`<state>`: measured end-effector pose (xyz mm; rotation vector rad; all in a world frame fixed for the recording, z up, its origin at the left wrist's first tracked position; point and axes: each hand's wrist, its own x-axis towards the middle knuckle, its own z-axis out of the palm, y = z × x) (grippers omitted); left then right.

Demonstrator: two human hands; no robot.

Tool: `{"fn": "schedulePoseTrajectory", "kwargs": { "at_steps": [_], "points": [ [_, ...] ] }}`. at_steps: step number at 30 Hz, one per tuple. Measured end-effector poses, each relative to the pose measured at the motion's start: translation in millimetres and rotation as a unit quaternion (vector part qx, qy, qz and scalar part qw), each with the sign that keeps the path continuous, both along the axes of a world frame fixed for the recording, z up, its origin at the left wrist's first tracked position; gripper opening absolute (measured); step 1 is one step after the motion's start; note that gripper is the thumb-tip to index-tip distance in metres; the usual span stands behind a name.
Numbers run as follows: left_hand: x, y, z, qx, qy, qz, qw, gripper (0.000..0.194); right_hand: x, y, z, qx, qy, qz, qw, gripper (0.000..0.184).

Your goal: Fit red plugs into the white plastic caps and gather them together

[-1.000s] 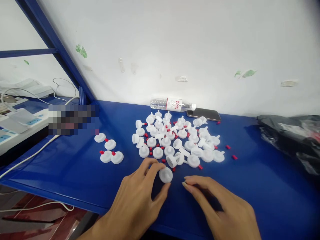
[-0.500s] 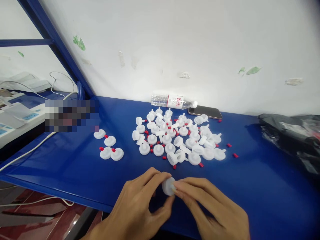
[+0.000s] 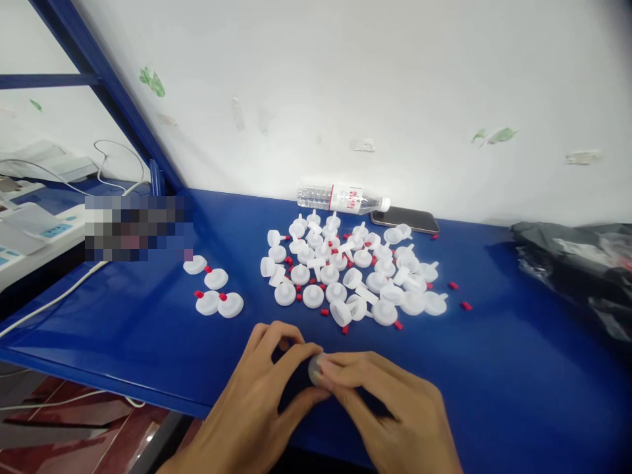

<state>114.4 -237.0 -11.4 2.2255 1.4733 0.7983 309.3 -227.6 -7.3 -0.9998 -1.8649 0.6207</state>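
Observation:
My left hand [image 3: 257,408] and my right hand [image 3: 395,415] meet near the front edge of the blue table [image 3: 494,368]. Between their fingertips they pinch one white plastic cap [image 3: 315,370], mostly covered by the fingers. Just beyond the hands lies a heap of white caps with stems [image 3: 345,273], mixed with small red plugs [image 3: 324,312]. To the left, several caps fitted with red plugs [image 3: 214,293] lie apart from the heap.
A clear water bottle [image 3: 343,199] lies on its side by the white wall, next to a dark phone [image 3: 407,220]. A black plastic bag [image 3: 577,270] sits at the right. White devices and cables [image 3: 44,230] occupy the left. Two loose red plugs [image 3: 459,296] lie right of the heap.
My left hand lifted a white cap from the table and drew it toward me. My right hand closed in and now pinches the same cap with it.

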Motion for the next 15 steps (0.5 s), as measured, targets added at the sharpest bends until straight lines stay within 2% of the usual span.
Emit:
{"fn": "schedulePoseTrajectory", "kwargs": {
  "at_steps": [4, 7, 9, 11, 13, 15],
  "points": [
    [-8, -3, 2.6, 0.013, 0.019, 0.027, 0.999, 0.027, -10, 2, 5.2, -0.059, 0.003, 0.026, 0.998, 0.012],
    [-17, -3, 5.1, 0.038, 0.033, 0.048, 0.998, 0.025, -12, 3, 11.1, -0.077, -0.013, 0.017, 0.997, 0.024],
    [-26, -1, 5.7, 0.051, 0.04, 0.074, 0.995, 0.024, -9, 6, 13.6, -0.046, -0.026, -0.018, 0.998, 0.027],
    [-36, 0, 6.0, 0.059, 0.053, 0.106, 0.991, 0.024, -5, 10, 14.7, -0.001, -0.054, -0.08, 0.995, 0.024],
    [-47, 3, 6.6, 0.067, 0.068, 0.136, 0.986, 0.027, 0, 16, 15.0, 0.039, -0.11, -0.149, 0.982, 0.023],
    [-60, 7, 7.1, 0.075, 0.083, 0.163, 0.98, 0.032, 3, 21, 14.9, 0.065, -0.182, -0.207, 0.959, 0.031]
  ]
}}
